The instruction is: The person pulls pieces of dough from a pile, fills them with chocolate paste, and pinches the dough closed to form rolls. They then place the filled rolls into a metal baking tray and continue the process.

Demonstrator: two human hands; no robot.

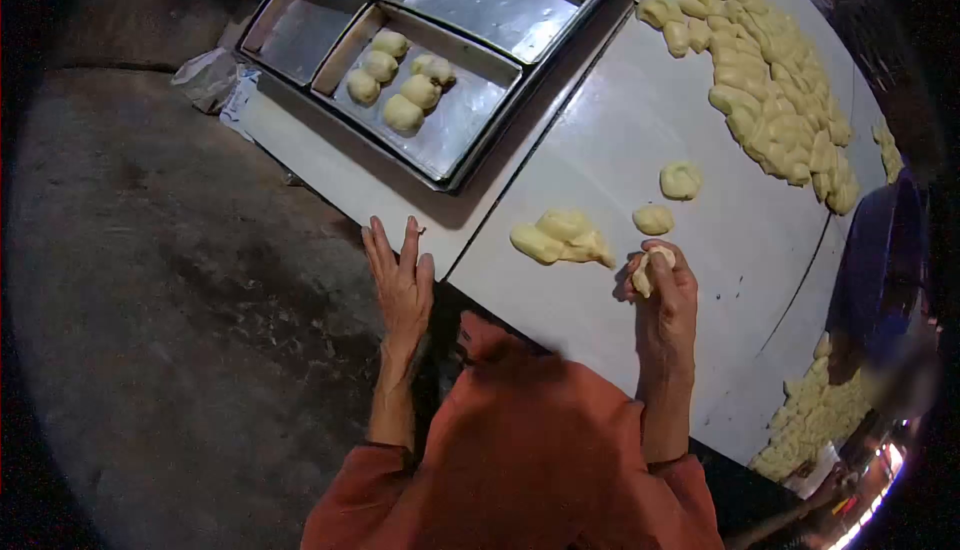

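Observation:
My right hand (668, 285) is closed around a small piece of dough (643, 277), just above the white table. Two flattened dough pieces lie beyond it: a near one (653, 219) and a farther one (681, 181). To its left rests a larger clump of dough (560, 237) with a pointed end. My left hand (402, 275) is at the table's near left edge, fingers stretched and apart, with a tiny dark bit near the fingertips. Several dough balls (403, 113) sit in two rows in one compartment of the metal baking tray (480, 155).
A big spread of cut dough pieces (770, 90) covers the table's far right part. More dough (820, 410) lies at the lower right, near a dark purple tub (880, 250). Black seams cross the white table top (600, 150). A crumpled plastic bag (208, 78) is left of the tray.

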